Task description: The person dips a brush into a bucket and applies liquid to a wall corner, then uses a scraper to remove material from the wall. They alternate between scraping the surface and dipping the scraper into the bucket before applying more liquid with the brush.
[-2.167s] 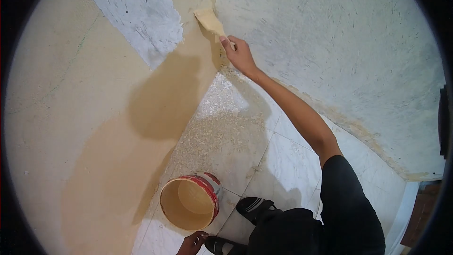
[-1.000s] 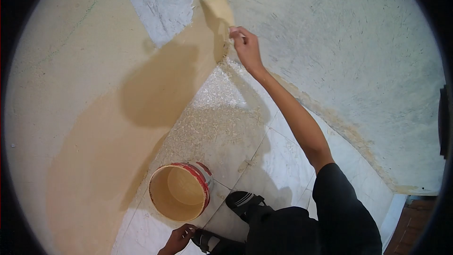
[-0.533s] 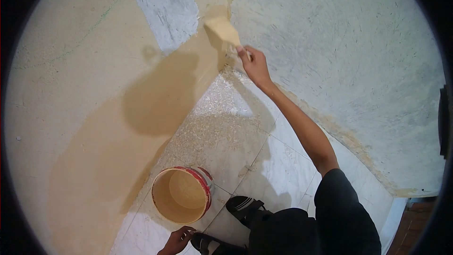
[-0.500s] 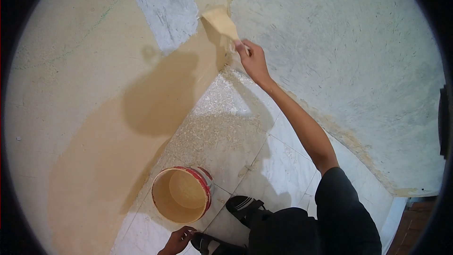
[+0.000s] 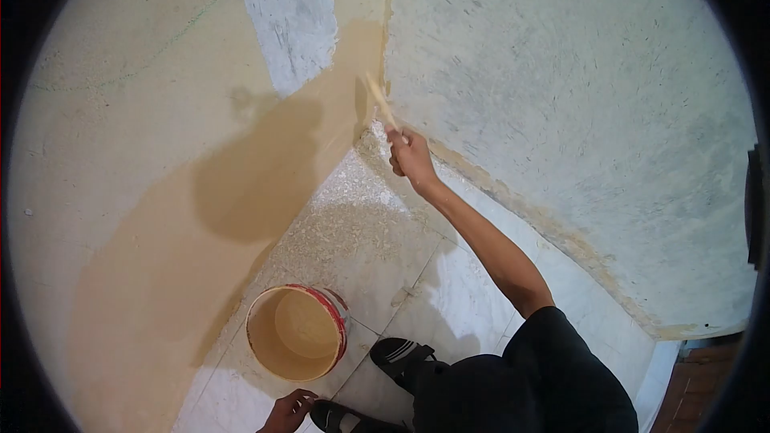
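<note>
My right hand (image 5: 411,158) is closed round the handle of a paintbrush (image 5: 377,93) coated in cream paint. The brush is turned edge-on, with its tip at the cream-painted wall (image 5: 337,80) close to the corner. Low in the view, my left hand (image 5: 290,411) hangs near my shoe with its fingers curled; whether anything is in them is hidden. Just above that hand stands a round paint bucket (image 5: 343,329) with a red-stained rim and some cream paint (image 5: 307,327) at the bottom.
A grey-white unpainted patch (image 5: 293,24) shows on the left wall. The right wall (image 5: 561,72) is bare grey plaster. Paint flakes (image 5: 345,208) litter the tiled floor (image 5: 433,305) in the corner. My sandalled feet (image 5: 397,357) are beside the bucket. A brown wooden surface (image 5: 694,389) lies at lower right.
My right hand has moved down toward the floor corner with the brush, which has turned from broadside to edge-on. The grey strip beside the corner has no visible change. The view has shifted slightly.
</note>
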Available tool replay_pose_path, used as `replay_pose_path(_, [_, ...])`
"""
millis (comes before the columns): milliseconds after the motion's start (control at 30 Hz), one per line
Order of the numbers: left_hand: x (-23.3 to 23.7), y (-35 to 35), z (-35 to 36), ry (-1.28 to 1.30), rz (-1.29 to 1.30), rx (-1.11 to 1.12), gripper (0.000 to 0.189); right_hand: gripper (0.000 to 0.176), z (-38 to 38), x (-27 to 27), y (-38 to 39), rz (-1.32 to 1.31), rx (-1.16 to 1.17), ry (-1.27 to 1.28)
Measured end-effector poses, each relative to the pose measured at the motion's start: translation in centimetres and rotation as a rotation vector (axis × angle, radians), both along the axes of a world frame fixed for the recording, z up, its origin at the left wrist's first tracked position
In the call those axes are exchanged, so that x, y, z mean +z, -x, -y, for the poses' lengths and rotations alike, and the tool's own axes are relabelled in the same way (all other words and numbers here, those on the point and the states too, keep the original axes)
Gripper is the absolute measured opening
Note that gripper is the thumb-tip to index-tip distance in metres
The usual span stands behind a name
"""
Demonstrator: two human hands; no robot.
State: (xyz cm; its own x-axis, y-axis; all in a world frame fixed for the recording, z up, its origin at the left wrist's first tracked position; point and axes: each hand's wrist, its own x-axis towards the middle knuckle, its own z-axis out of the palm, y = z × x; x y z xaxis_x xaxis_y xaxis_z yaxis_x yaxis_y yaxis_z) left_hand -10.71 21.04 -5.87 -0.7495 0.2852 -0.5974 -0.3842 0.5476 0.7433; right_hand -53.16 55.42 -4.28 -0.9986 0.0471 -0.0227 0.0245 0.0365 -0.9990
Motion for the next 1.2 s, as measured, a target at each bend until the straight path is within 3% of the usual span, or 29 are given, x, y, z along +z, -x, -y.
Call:
replay_pose_path(33, [0.1,0.1,-0.1,-0.001,-0.004,-0.001,0.025,0.028,0.1,2.3,-0.1,0.099,0.040,0.242])
replay_pose_path(167, [0.1,-0.1,-0.6,-0.006,0.047,-0.005,0.024,0.025,2.0,8.9,0.0,0.093,0.048,0.440])
replay_pose_path(233, [-0.3,-0.1,-0.6,-0.008,0.052,-0.023,0.024,0.025,4.0,10.9,-0.9,0.066,0.015,0.416])
replay_pose_path(333, [-0.5,0.3,-0.7,-0.047,0.041,-0.040,0.024,0.023,6.8,11.9,-1.8,0.259,0.161,0.499])
replay_pose_path(400, [-0.6,0.5,-0.5,-0.046,0.019,-0.031,0.022,0.024,9.4,11.5,-4.2,0.241,0.193,0.498])
replay_pose_path(467, [-0.5,0.7,-0.2,-0.019,0.024,-0.041,0.022,0.028,10.2,12.2,-8.3,0.215,0.383,0.406])
replay_pose_path(533, [-0.4,0.8,0.0,0.007,0.038,-0.053,0.022,0.032,9.8,13.5,-11.2,0.381,0.614,0.412])
replay_pose_path(567, [-0.4,0.7,0.1,0.007,0.037,-0.053,0.022,0.032,9.7,14.0,-11.5,0.383,0.611,0.414])
replay_pose_path(633, [-0.2,0.8,0.2,0.009,0.042,-0.052,0.022,0.032,9.7,14.4,-11.9,0.451,0.888,0.412])
replay_pose_path(733, [0.2,0.5,0.0,0.022,0.048,-0.052,0.023,0.028,8.6,14.1,-7.8,0.539,0.717,0.467])
replay_pose_path(800, [0.1,0.3,-0.1,0.045,-0.022,-0.085,0.023,0.027,6.2,14.3,-5.0,0.434,0.669,0.397])
replay_pose_path(1000, [-2.4,-1.0,1.1,0.011,-0.012,-0.053,0.025,0.021,-1.0,13.2,3.4,0.325,0.349,0.525])
replay_pose_path(1133, [-2.1,-1.0,1.1,-0.006,0.019,-0.077,0.025,0.021,-0.5,12.5,3.5,0.203,0.051,0.467])
replay_pose_path(1200, [-2.3,-0.7,0.8,-0.030,-0.008,-0.072,0.024,0.022,1.5,12.4,2.7,0.173,0.020,0.376])
